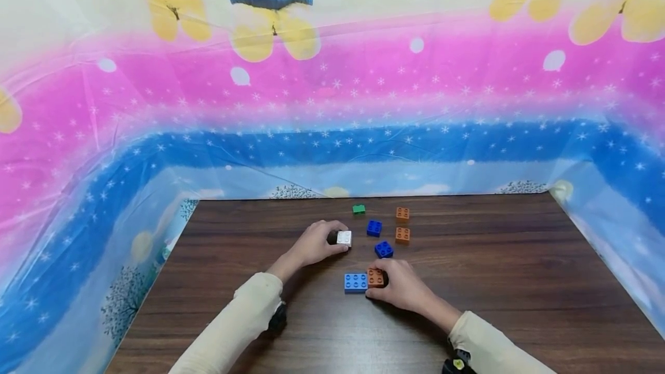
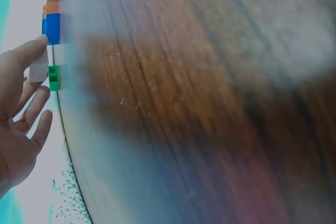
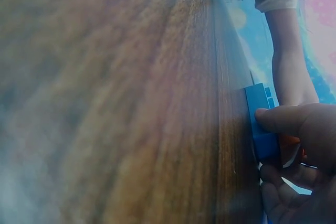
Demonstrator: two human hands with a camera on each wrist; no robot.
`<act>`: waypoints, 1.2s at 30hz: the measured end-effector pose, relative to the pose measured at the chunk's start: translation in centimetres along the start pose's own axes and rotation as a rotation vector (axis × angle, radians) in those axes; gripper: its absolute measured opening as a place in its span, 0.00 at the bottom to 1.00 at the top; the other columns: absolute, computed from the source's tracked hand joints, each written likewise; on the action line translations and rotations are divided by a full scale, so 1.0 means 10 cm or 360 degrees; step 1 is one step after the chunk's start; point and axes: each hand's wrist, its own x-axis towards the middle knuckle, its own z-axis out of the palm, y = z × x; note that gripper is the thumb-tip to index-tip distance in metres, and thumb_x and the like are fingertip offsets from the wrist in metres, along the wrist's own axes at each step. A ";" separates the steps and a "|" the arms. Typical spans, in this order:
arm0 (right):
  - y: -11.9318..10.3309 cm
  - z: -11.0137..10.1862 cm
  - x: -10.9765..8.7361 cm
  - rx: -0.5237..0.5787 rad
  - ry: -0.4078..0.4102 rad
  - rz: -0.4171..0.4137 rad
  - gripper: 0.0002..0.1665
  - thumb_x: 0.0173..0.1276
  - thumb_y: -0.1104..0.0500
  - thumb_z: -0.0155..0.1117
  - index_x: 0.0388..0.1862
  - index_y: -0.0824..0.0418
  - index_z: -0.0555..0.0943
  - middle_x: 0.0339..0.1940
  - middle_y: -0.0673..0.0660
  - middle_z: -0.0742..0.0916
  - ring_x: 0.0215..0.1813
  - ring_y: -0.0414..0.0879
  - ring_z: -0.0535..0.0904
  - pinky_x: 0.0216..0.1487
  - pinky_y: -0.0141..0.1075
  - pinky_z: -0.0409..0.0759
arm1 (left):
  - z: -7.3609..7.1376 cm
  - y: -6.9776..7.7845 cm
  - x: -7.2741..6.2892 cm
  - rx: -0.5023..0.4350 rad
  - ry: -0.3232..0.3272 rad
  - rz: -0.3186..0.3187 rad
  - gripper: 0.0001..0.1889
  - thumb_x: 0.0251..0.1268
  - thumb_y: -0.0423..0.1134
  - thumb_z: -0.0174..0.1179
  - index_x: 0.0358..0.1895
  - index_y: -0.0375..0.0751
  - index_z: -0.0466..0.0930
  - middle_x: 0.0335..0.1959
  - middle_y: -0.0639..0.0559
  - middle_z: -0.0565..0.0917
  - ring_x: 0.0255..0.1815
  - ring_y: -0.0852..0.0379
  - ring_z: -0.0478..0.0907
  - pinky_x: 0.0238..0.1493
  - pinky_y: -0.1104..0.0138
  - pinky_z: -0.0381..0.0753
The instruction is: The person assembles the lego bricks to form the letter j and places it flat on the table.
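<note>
My left hand [image 1: 312, 244] pinches a white toy building brick [image 1: 344, 238] between thumb and fingers, left of the other bricks. In the left wrist view the white brick [image 2: 38, 71] is partly covered by the thumb. My right hand [image 1: 407, 288] grips an orange brick [image 1: 375, 277] at the right end of a longer light blue brick [image 1: 355, 283]. In the right wrist view the thumb presses on the side of the blue brick [image 3: 257, 103], with orange showing just behind it. Whether the orange one is fully pressed on, I cannot tell.
Just behind my right hand lie two dark blue bricks, one nearer [image 1: 384, 249] and one farther [image 1: 374, 228]. Two orange bricks stand to their right, a front one [image 1: 402, 235] and a back one [image 1: 402, 214]. A small green brick [image 1: 359, 209] lies near the wooden table's [image 1: 234, 224] far edge.
</note>
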 end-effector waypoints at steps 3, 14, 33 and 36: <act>0.00 0.00 0.00 -0.0004 -0.0003 0.0004 0.23 0.58 0.51 0.81 0.51 0.56 0.86 0.33 0.44 0.84 0.32 0.37 0.76 0.31 0.35 0.75 | -0.02 0.01 -0.03 -0.0021 0.0005 -0.0017 0.22 0.66 0.48 0.70 0.60 0.47 0.81 0.49 0.53 0.84 0.49 0.54 0.78 0.51 0.55 0.77; 0.01 0.01 0.01 -0.0030 0.0009 -0.0004 0.23 0.59 0.51 0.81 0.51 0.56 0.86 0.33 0.44 0.83 0.32 0.37 0.75 0.31 0.35 0.74 | -0.08 0.06 -0.17 -0.0007 -0.0002 0.0010 0.23 0.70 0.51 0.66 0.63 0.47 0.79 0.53 0.55 0.83 0.48 0.57 0.76 0.49 0.59 0.77; 0.00 0.01 0.00 -0.0049 0.0029 -0.0010 0.23 0.58 0.51 0.81 0.51 0.55 0.86 0.33 0.44 0.84 0.32 0.36 0.75 0.31 0.34 0.73 | -0.10 0.23 -0.49 0.0017 -0.0081 0.0123 0.23 0.70 0.51 0.66 0.63 0.47 0.80 0.50 0.57 0.85 0.48 0.58 0.78 0.49 0.60 0.77; 0.00 0.02 0.00 -0.0056 0.0022 -0.0006 0.24 0.58 0.50 0.81 0.51 0.56 0.86 0.34 0.44 0.84 0.32 0.36 0.75 0.31 0.34 0.74 | -0.10 0.25 -0.53 0.0021 -0.0095 0.0160 0.22 0.70 0.51 0.66 0.62 0.46 0.80 0.51 0.56 0.85 0.50 0.59 0.79 0.51 0.60 0.78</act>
